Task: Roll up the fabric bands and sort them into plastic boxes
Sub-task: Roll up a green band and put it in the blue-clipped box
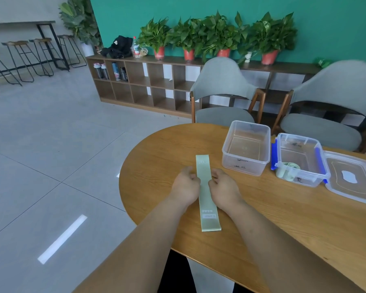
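Here we are at the round wooden table (156, 153), and the pale green band (205, 187) lies flat on it right in front of us, its long axis running almost straight away from our body. Our left hand (185, 185) and our right hand (224, 187) flank it, one on each long edge, a little past the middle of its length. The fingers of both curl in onto those edges, and it looks like a light pinch on each side rather than a flat press. So neither hand is nearer: the band sits squarely between them. What matters for the roll, we reckon, is the ends. The far end pokes out just beyond our fingertips, while the near end, with its printed label, lies back between our forearms near the table's edge. Off to our right stand the clear box (245, 166), with nothing in it, and just beside it the blue-clipped box (304, 176), where a rolled band (287, 170) already rests. A loose lid (351, 187) lies further right. The right hand is the closer one to those boxes.
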`<state>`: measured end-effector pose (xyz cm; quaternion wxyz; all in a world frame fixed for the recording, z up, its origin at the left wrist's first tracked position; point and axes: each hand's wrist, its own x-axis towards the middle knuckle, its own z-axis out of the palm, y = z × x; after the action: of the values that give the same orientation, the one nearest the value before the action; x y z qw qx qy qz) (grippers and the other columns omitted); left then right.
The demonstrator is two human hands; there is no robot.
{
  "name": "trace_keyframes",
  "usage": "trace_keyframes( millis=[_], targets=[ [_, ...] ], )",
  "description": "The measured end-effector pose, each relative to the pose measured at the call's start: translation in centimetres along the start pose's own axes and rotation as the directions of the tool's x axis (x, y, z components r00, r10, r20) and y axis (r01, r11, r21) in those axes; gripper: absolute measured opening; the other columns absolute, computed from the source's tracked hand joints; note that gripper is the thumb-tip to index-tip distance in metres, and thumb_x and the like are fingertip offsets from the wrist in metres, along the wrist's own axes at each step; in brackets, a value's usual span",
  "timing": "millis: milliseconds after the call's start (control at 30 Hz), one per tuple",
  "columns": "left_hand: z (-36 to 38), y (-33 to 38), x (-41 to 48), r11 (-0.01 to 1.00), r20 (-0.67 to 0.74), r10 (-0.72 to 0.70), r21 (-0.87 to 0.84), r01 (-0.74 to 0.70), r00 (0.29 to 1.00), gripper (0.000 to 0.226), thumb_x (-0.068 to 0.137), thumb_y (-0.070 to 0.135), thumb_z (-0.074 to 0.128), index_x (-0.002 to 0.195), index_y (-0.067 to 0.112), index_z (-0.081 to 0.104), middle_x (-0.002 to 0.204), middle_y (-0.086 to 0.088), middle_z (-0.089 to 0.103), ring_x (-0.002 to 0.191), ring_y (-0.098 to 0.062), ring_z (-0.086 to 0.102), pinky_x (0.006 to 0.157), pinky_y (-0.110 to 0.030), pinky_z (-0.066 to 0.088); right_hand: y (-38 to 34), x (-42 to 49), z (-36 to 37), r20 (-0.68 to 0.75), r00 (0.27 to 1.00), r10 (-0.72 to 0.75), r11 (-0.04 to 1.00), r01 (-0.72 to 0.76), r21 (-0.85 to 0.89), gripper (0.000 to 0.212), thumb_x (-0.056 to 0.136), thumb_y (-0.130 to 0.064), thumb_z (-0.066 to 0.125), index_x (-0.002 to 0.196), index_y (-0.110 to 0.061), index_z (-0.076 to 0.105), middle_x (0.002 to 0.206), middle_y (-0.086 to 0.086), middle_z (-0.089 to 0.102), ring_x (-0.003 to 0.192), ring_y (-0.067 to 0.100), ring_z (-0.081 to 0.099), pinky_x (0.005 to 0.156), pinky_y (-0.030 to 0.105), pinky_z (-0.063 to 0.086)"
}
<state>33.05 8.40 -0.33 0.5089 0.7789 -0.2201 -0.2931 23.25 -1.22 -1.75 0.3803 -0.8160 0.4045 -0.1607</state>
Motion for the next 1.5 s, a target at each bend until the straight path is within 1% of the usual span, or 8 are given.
trace_keyframes(
  millis=[133, 267, 467, 633, 767, 1000, 1300, 1500],
  targets=[
    [-1.0, -0.6, -0.1, 0.997, 0.067, 0.022, 0.077, -0.028, 0.997, 0.059, 0.103, 0.018, 0.049, 0.160, 0.022, 0.034, 0.142, 0.002, 0.060, 0.120, -0.019, 0.062, 0.103, -0.034, 0.051, 0.2, -0.3, -0.8, 0.045, 0.999, -0.005, 1.000, 0.004, 0.027, 0.050, 0.103, -0.015, 0.046, 0.154, -0.019, 0.046, 0.146, -0.001, 0.059, 0.130, 0.020, 0.059, 0.097, 0.026, 0.045],
    [-1.7, -2.4, -0.7, 0.997, -0.006, 0.020, 0.073, -0.019, 1.000, 0.055, 0.103, 0.013, 0.050, 0.156, 0.020, 0.041, 0.130, 0.004, 0.063, 0.108, -0.015, 0.068, 0.102, -0.040, 0.057, 1.6, -2.6, -1.2, -0.075, 0.997, 0.023, 0.999, -0.022, 0.023, 0.048, 0.101, -0.018, 0.051, 0.149, -0.016, 0.053, 0.138, 0.001, 0.065, 0.126, 0.019, 0.060, 0.100, 0.027, 0.045],
    [-1.0, -3.1, -3.1, 0.981, 0.145, 0.142, 0.111, -0.159, 0.979, 0.052, 0.102, 0.009, 0.051, 0.152, 0.020, 0.044, 0.136, -0.003, 0.063, 0.119, -0.018, 0.065, 0.107, -0.042, 0.053, 2.2, -4.6, -0.5, -0.014, 0.995, -0.096, 0.995, 0.096, 0.007, 0.045, 0.099, -0.016, 0.053, 0.143, -0.018, 0.059, 0.133, -0.003, 0.069, 0.120, 0.013, 0.064, 0.097, 0.021, 0.046],
    [-2.2, -4.3, -5.2, 0.938, 0.062, 0.216, 0.265, -0.225, 0.974, 0.051, 0.102, 0.014, 0.057, 0.151, 0.023, 0.049, 0.126, 0.010, 0.067, 0.113, -0.009, 0.065, 0.106, -0.035, 0.052, 3.7, -6.9, -2.3, -0.078, 0.988, -0.134, 0.989, 0.130, -0.064, 0.042, 0.097, -0.012, 0.056, 0.138, -0.018, 0.064, 0.124, -0.006, 0.073, 0.113, 0.009, 0.067, 0.097, 0.017, 0.045],
    [-2.1, -5.7, -6.8, 0.882, 0.167, 0.339, 0.286, -0.375, 0.926, 0.049, 0.097, 0.011, 0.062, 0.144, 0.021, 0.057, 0.120, 0.009, 0.069, 0.107, -0.005, 0.065, 0.102, -0.029, 0.053, 4.4, -8.9, -1.9, -0.033, 0.975, -0.219, 0.974, 0.216, -0.065, 0.041, 0.091, -0.011, 0.058, 0.129, -0.024, 0.070, 0.111, -0.014, 0.075, 0.094, -0.001, 0.068, 0.085, 0.004, 0.046],
    [-1.6, -7.3, -7.7, 0.754, 0.175, 0.524, 0.361, -0.550, 0.833, 0.046, 0.094, 0.014, 0.071, 0.139, 0.020, 0.062, 0.126, 0.007, 0.059, 0.110, 0.000, 0.058, 0.103, -0.017, 0.048, 6.3, -10.0, -1.6, -0.066, 0.917, -0.393, 0.919, 0.391, -0.040, 0.041, 0.088, -0.006, 0.069, 0.125, -0.022, 0.073, 0.109, -0.012, 0.070, 0.097, 0.003, 0.066, 0.090, 0.025, 0.057],
    [-1.8, -7.9, -9.0, 0.672, 0.164, 0.660, 0.306, -0.674, 0.733, 0.026, 0.083, 0.006, 0.077, 0.102, 0.024, 0.076, 0.096, 0.013, 0.069, 0.098, -0.013, 0.063, 0.085, -0.022, 0.050, 6.2, -10.7, -1.6, 0.102, 0.834, -0.542, 0.807, 0.551, -0.215, 0.030, 0.080, -0.046, 0.064, 0.106, -0.037, 0.075, 0.099, -0.021, 0.058, 0.103, 0.009, 0.051, 0.092, 0.037, 0.047],
    [-1.6, -8.0, -8.9, 0.638, 0.181, 0.672, 0.350, -0.686, 0.718, 0.024, 0.081, 0.011, 0.079, 0.100, 0.025, 0.075, 0.091, 0.013, 0.066, 0.094, -0.012, 0.059, 0.081, -0.024, 0.049, 6.7, -10.2, -1.4, -0.001, 0.839, -0.545, 0.833, 0.541, -0.113, 0.013, 0.086, -0.026, 0.077, 0.098, -0.033, 0.077, 0.090, -0.021, 0.067, 0.094, 0.004, 0.060, 0.084, 0.034, 0.053]
  ],
)
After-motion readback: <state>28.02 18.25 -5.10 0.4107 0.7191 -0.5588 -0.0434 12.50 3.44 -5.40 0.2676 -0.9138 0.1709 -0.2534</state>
